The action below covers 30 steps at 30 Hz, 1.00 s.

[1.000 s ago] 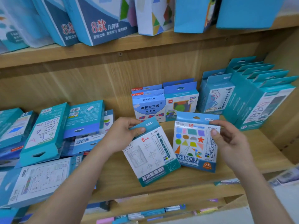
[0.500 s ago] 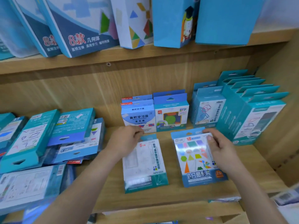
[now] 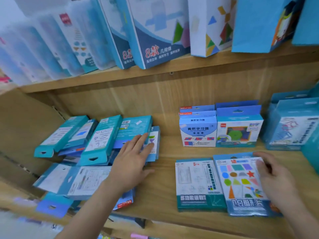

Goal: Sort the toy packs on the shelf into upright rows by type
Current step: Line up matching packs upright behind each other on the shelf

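In the head view, I am sorting the light wooden shelf point(image 3: 165, 171) across the lower half of the frame. I judge that I am choosing the next pack from the muddle. My left hand point(image 3: 133, 163), left of centre, is lying spread with straight fingers over the tumbled pile of teal cardboard toy packs point(image 3: 101, 140). Its fingertips are touching a blue pack with a triangle print point(image 3: 154, 140) at the pile's right edge, and it is gripping nothing. My right hand point(image 3: 274, 176), at lower right, is resting with loose fingers on the upper right corner of the flat clear-fronted pack of coloured shapes point(image 3: 241, 185), not visibly pinching it. Just left of that, a white-and-teal flat pack point(image 3: 196, 183) is lying face up. Behind them, blue-and-white boxed packs point(image 3: 198, 133) are standing upright near the back wall, and a teal upright row point(image 3: 291, 128) is filling the right edge. The next move is probably calling for a firm pinch on one pile pack, then standing it among its own kind. The two flat packs are waiting to be stood up too.
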### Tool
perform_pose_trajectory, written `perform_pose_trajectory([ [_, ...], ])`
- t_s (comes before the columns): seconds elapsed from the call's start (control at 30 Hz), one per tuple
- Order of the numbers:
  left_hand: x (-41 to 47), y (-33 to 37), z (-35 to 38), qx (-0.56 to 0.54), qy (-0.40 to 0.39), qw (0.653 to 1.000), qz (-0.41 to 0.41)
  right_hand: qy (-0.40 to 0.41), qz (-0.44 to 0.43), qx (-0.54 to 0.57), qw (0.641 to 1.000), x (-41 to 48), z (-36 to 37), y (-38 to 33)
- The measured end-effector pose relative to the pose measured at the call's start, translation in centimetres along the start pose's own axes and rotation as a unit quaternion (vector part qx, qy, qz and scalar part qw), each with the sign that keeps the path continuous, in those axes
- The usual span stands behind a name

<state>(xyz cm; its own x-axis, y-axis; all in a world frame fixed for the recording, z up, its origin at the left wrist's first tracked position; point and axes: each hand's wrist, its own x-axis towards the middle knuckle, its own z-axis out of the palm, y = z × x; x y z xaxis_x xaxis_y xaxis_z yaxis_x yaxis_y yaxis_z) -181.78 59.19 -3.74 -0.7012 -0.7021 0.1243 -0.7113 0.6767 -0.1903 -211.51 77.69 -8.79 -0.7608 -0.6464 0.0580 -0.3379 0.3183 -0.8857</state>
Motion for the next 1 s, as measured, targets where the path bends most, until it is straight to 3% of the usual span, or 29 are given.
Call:
perform_pose_trajectory([
  [0.27, 0.2, -1.5, 0.2, 0.076, 0.027, 0.997, -0.006, -0.064, 0.019, 0.014, 0.998, -1.3, 2.3, -1.3],
  [0.4, -0.6, -3.4, -0.4, 0.071, 0.053, 0.996, -0.018, -0.072, -0.037, -0.112, 0.990, -1.9, 2.1, -1.4],
  [0.47, -1.2, -4.9, -0.7, 0.040, 0.067, 0.997, -0.022, -0.039, -0.095, -0.170, 0.980, -2.1, 2.1, -2.8],
  [0.53, -1.5, -6.0, -1.0, 0.005, 0.074, 0.997, -0.022, -0.047, -0.127, -0.154, 0.979, -2.4, 2.8, -5.3],
  [0.6, -1.7, -6.7, -1.3, -0.023, 0.087, 0.996, -0.017, -0.099, -0.133, -0.081, 0.983, -2.9, 4.7, -8.4],
  [0.7, -2.1, -7.7, -1.9, -0.061, 0.114, 0.992, -0.015, -0.230, -0.055, 0.098, 0.967, -4.3, 8.3, -13.4],
  [0.83, -2.0, -9.1, -2.4, -0.145, 0.130, 0.981, 0.004, -0.328, -0.044, 0.153, 0.931, -5.2, 13.9, -17.4],
  [0.9, -1.8, -10.0, -2.9, -0.261, 0.126, 0.957, -0.005, -0.312, -0.087, 0.139, 0.936, -5.4, 16.2, -18.3],
  [1.0, -1.9, -11.1, -3.6, -0.385, 0.134, 0.913, 0.015, -0.226, -0.214, 0.003, 0.950, -5.0, 17.6, -19.5],
])
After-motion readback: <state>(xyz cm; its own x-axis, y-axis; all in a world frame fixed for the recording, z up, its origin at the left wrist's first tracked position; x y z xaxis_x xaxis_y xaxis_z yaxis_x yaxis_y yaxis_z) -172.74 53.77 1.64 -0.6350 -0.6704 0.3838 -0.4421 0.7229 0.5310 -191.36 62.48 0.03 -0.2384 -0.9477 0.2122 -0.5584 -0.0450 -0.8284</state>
